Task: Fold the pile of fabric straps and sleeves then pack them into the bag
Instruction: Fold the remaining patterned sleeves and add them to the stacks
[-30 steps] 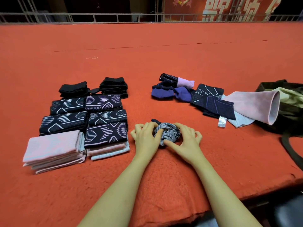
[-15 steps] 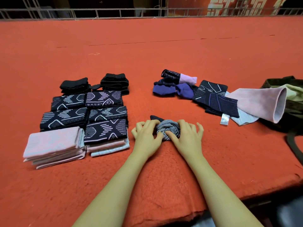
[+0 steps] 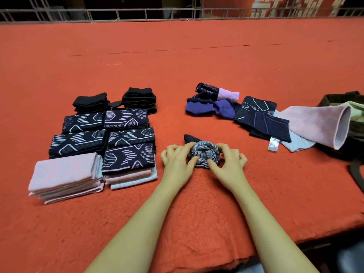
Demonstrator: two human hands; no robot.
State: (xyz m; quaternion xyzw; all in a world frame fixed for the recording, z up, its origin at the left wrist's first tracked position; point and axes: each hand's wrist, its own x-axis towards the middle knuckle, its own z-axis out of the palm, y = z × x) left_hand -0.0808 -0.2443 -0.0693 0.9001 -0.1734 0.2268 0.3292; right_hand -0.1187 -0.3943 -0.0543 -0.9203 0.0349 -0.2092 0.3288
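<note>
A crumpled grey-striped sleeve [image 3: 205,154] with a dark tip lies bunched on the red felt in front of me. My left hand [image 3: 178,164] grips its left side with curled fingers. My right hand [image 3: 226,166] grips its right side the same way. Folded patterned dark sleeves [image 3: 102,138] and folded pink ones [image 3: 65,172] sit stacked at the left. An unfolded heap of purple and dark sleeves [image 3: 236,109] lies at the right, with a loose pink sleeve [image 3: 319,125] reaching onto the dark olive bag [image 3: 352,134].
Two stacks of folded black straps [image 3: 114,101] sit behind the patterned ones. The red felt table [image 3: 177,66] stretches far back to a metal railing [image 3: 177,14]. Its front edge runs close to my forearms, and the bag's strap [image 3: 356,174] trails at the right edge.
Both hands stay on the striped bundle, working it slightly tighter. The camera has tilted a little, shifting the scene downward in view.
</note>
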